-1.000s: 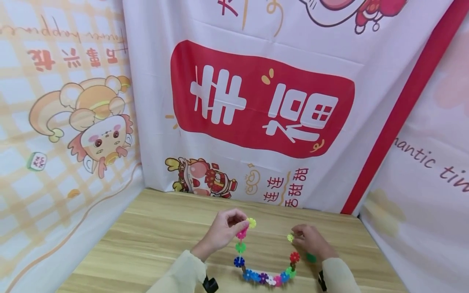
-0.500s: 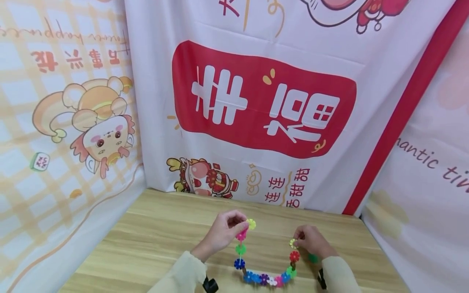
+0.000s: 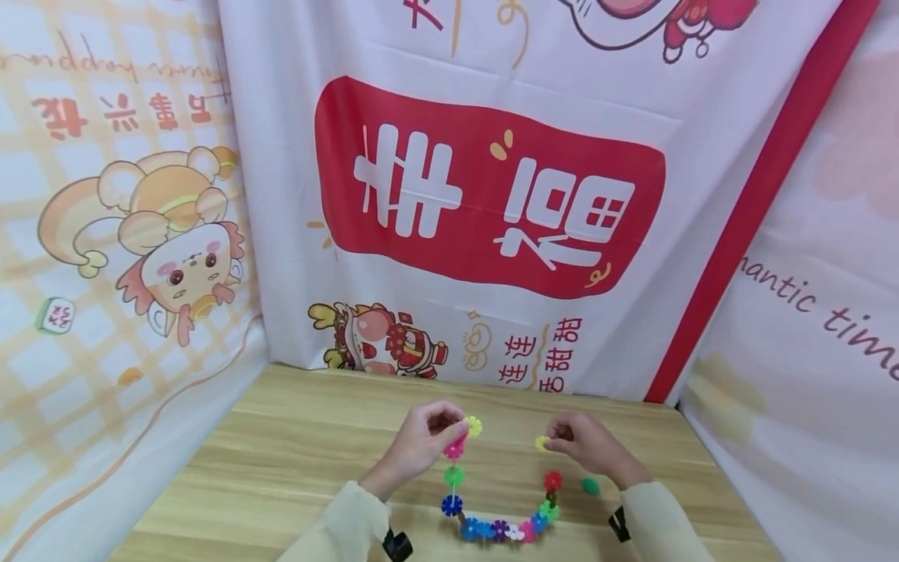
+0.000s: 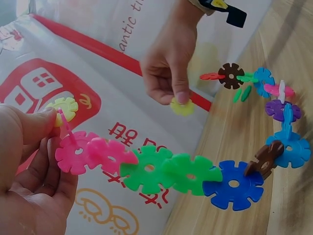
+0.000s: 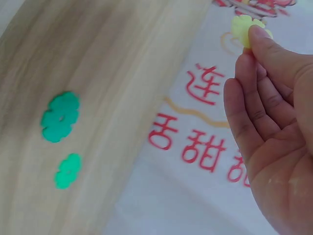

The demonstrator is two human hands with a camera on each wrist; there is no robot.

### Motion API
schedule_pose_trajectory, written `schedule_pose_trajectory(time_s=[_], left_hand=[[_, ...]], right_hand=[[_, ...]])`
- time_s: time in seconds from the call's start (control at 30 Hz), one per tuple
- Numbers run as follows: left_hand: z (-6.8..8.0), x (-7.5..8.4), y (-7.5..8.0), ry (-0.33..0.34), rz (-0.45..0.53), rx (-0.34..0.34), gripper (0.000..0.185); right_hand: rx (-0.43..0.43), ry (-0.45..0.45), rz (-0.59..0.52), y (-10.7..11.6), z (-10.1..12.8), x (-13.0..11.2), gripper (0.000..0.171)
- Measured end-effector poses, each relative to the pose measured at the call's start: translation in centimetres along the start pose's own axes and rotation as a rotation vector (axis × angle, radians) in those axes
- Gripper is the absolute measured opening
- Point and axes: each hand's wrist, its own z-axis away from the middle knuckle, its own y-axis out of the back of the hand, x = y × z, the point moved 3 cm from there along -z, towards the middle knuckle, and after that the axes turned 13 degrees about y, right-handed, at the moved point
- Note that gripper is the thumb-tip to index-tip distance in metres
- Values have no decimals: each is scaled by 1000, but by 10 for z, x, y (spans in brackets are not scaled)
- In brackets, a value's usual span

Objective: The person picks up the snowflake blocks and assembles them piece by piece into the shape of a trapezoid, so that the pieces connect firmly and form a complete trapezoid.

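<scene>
A chain of colourful flower-shaped plastic discs (image 3: 500, 531) hangs in a U above the wooden table (image 3: 302, 460). My left hand (image 3: 460, 433) pinches the chain's pink top disc (image 4: 73, 152), which carries a yellow disc (image 4: 63, 108); green and blue discs (image 4: 234, 184) follow below. My right hand (image 3: 549, 443) pinches a loose pale yellow disc (image 3: 541, 442) between thumb and fingertips (image 5: 259, 34), a little above the chain's other end, where a red disc (image 3: 552, 480) sits. In the left wrist view that yellow disc (image 4: 182, 106) is apart from the chain.
Two loose green discs (image 5: 60, 116) (image 5: 68, 170) lie on the table by my right hand; one green disc (image 3: 591, 485) shows in the head view. Printed cloth banners (image 3: 492, 203) hang close behind and on both sides.
My right hand dipped the yellow disc toward the chain's red end, then lifted it up and slightly left. The left hand kept its hold on the pink disc.
</scene>
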Motion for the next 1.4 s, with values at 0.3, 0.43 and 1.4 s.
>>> schedule_pose_trajectory(time_s=[0.3, 0.43, 1.4], left_hand=[[0, -6, 1, 15, -9, 13, 19], [2, -6, 0, 30, -6, 12, 21], [2, -2, -4, 31, -2, -5, 20]], right_hand=[[73, 74, 1, 1, -9, -44, 12], [152, 176, -12, -2, -13, -66, 10], [493, 842, 396, -1, -22, -128, 20]])
